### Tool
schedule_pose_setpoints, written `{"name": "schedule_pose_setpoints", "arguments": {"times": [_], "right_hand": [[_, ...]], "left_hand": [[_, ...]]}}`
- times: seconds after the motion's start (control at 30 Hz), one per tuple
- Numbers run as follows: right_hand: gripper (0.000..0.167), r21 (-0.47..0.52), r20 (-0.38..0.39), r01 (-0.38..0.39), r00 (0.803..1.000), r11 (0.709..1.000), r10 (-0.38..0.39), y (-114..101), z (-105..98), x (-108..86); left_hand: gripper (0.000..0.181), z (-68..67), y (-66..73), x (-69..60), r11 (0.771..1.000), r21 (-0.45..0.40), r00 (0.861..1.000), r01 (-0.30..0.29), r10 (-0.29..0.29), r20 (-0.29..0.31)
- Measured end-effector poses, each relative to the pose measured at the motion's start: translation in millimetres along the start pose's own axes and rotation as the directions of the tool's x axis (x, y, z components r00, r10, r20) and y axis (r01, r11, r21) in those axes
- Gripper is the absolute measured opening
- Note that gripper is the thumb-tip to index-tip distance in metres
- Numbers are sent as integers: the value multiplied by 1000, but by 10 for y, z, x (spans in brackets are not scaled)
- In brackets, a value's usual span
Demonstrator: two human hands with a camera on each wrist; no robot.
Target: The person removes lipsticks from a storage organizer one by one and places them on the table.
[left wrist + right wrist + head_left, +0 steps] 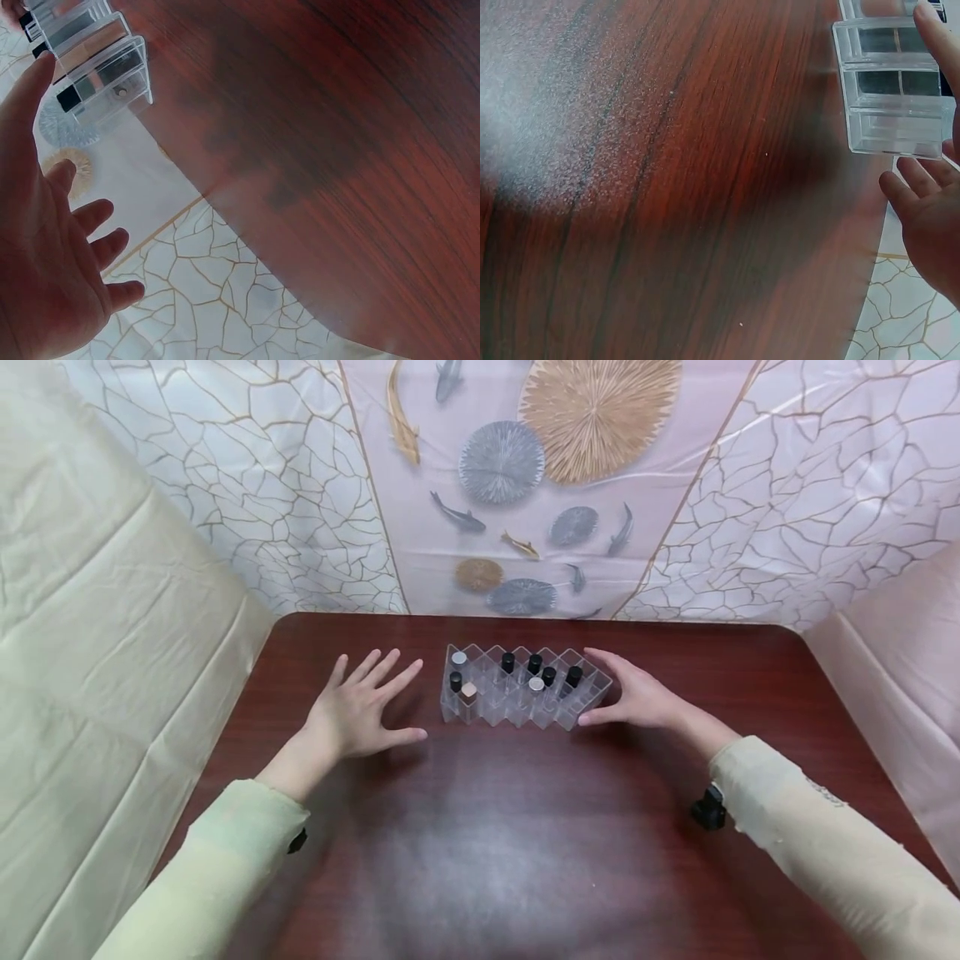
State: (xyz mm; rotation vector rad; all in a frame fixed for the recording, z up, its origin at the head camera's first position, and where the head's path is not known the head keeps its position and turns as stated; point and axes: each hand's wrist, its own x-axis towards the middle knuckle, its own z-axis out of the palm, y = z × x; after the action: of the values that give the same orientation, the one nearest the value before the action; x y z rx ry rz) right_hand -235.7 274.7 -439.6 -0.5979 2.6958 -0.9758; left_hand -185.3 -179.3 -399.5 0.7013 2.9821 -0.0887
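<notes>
Our right grip [637, 695] gapes round one end of the rack [491, 697], contact unclear; our left grip [358, 714], empty, splays apart.

Dark red-brown wood-grained table [480, 852] with a clear compartmented organizer [495, 699] near its far edge

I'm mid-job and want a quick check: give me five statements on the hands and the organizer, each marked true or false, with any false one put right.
1. The clear organizer stands on the dark red table. True.
2. The left hand has a bottle in its grip. False: it is spread open, apart from the organizer, holding nothing.
3. The right hand is at the organizer's right end. True.
4. Every cap in the organizer is black. False: a pinkish cap shows too.
5. Some compartments are empty. True.
</notes>
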Motion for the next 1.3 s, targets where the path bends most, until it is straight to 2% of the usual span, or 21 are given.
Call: {"name": "schedule_pose_setpoints", "arguments": {"times": [0.17,0.33,0.5,0.83,1.07,1.3], "right_hand": [[117,-19,-11,18,1000,1000,-18,1,23,29],[111,-15,-5,2,1000,1000,-2,0,17,29],[104,-17,-41,-12,999,1000,12,4,2,-4],[104,14,-71,-35,997,999,36,-11,80,-18],[102,49,-86,-34,996,998,38,30,126,-28],[98,58,-111,-38,993,998,44,40,146,-18]], "left_hand": [[106,1,4,-8,1000,6,1000,11,-11,29],[107,37,7,-6,1000,1,1000,4,-4,17],[106,24,0,-20,1000,6,1000,7,-7,12],[106,34,-18,-37,1000,6,1000,13,-13,17],[106,29,-24,-47,1000,13,999,21,-21,42],[106,13,-42,-41,1000,-4,999,22,-22,30]]}}
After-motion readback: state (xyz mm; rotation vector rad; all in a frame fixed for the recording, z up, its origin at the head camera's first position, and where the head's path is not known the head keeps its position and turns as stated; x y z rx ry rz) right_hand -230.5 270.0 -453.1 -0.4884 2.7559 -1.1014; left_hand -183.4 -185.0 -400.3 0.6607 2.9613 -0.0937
